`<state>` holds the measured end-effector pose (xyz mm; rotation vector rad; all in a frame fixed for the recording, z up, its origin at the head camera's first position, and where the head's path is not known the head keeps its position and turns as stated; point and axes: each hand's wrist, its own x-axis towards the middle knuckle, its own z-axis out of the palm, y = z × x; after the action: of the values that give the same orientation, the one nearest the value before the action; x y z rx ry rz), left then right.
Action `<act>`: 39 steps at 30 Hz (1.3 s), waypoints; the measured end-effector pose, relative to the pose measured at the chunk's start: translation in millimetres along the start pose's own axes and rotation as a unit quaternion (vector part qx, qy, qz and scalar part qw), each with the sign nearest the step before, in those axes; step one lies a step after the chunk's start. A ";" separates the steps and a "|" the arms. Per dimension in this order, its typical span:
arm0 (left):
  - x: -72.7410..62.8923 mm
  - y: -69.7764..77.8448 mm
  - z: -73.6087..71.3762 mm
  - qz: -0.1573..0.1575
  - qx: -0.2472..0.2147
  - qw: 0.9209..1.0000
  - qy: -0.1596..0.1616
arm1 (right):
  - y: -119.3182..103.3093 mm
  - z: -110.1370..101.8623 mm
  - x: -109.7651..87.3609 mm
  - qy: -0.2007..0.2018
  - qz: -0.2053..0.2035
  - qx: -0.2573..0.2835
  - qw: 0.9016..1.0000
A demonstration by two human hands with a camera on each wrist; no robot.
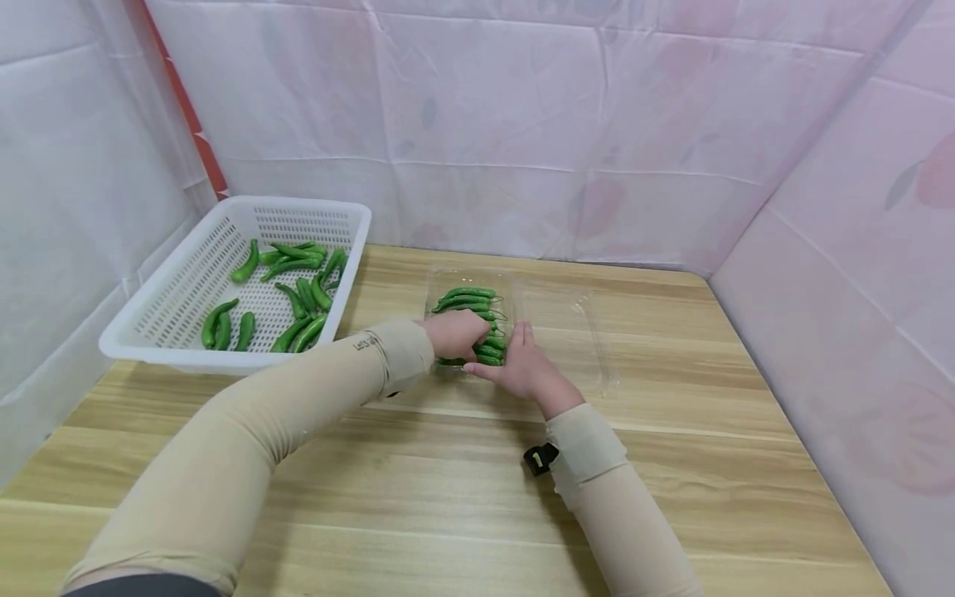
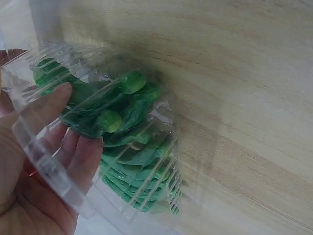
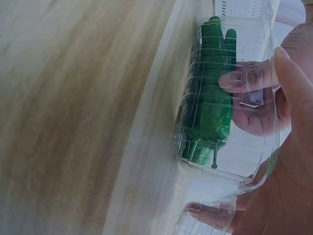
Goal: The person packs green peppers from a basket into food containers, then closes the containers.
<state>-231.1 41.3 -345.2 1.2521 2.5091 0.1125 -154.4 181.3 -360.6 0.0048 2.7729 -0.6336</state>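
Long green peppers (image 1: 467, 293) lie side by side in a clear plastic clamshell box (image 1: 457, 277). My left hand (image 1: 457, 333) reaches down into it from the left. Between its thumb and fingers it pinches a green pepper (image 2: 88, 105), seen through the box's ribbed wall in the left wrist view. My right hand (image 1: 526, 370) rests at the box's near right corner, fingers straight and thumb stretched along the near rim. In the right wrist view, the stacked peppers (image 3: 208, 93) show through the side, and the right thumb lies at the rim.
A white slotted basket (image 1: 358, 240) with several loose green peppers (image 1: 294, 265) stands on the wooden table (image 1: 418, 489) at the left. The box's clear lid (image 1: 567, 336) lies folded open to the right. Patterned sheets (image 1: 492, 99) enclose the table's back and sides.
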 end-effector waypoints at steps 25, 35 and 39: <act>-73.7 -29.3 -55.7 -0.033 -0.006 0.997 0.075 | 5.4 5.6 -6.0 0.018 -0.008 0.033 0.999; -130.2 -66.9 -68.4 -0.107 -0.012 0.987 0.119 | 22.3 -1.5 -9.1 0.122 -0.050 0.082 0.988; -148.5 -89.1 -64.3 -0.153 -0.013 0.980 0.128 | 31.5 -7.5 -10.9 0.245 -0.057 0.100 0.963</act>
<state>-237.4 -125.3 -265.4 0.8730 2.8769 0.2440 -143.9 213.6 -364.4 0.0511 3.1798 -1.0684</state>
